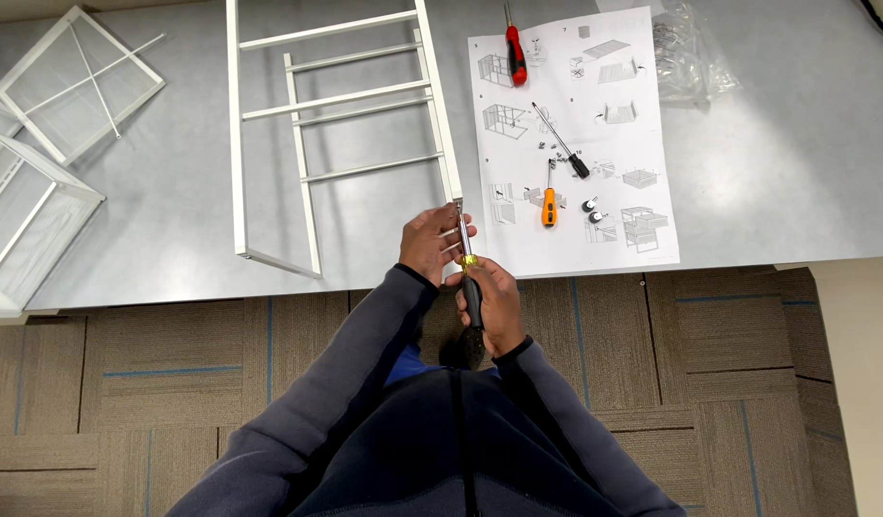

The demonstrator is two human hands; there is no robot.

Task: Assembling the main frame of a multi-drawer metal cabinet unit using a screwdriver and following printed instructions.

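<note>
- The right hand (499, 304) is clenched round the black handle of a screwdriver (470, 292), just off the near edge of the counter (767, 172).
- From that hand the screwdriver's long axis runs almost straight to 12 o'clock, leaning a touch toward 11. Its tip sits at the near right corner of the white metal frame (336, 124), while the butt of the handle points back to 6 o'clock, toward the person's chest.
- The left hand (432, 241) lies at about 10 o'clock from the right hand and closer to the frame. Its fingers wrap the frame's lower right end, just beside the screwdriver shaft.
- The frame stretches away from both hands toward 11 and 12 o'clock, its long rails running along the same line as the tool; whether a screw sits under the tip is too small to tell.
- At 1 o'clock from the hands an instruction sheet (580, 225) lies flat on the counter, with an orange screwdriver (548, 203), a black screwdriver (561, 142) and a red screwdriver (515, 53) on it.
- Far out at 10 o'clock lie white mesh panels (73, 81).
</note>
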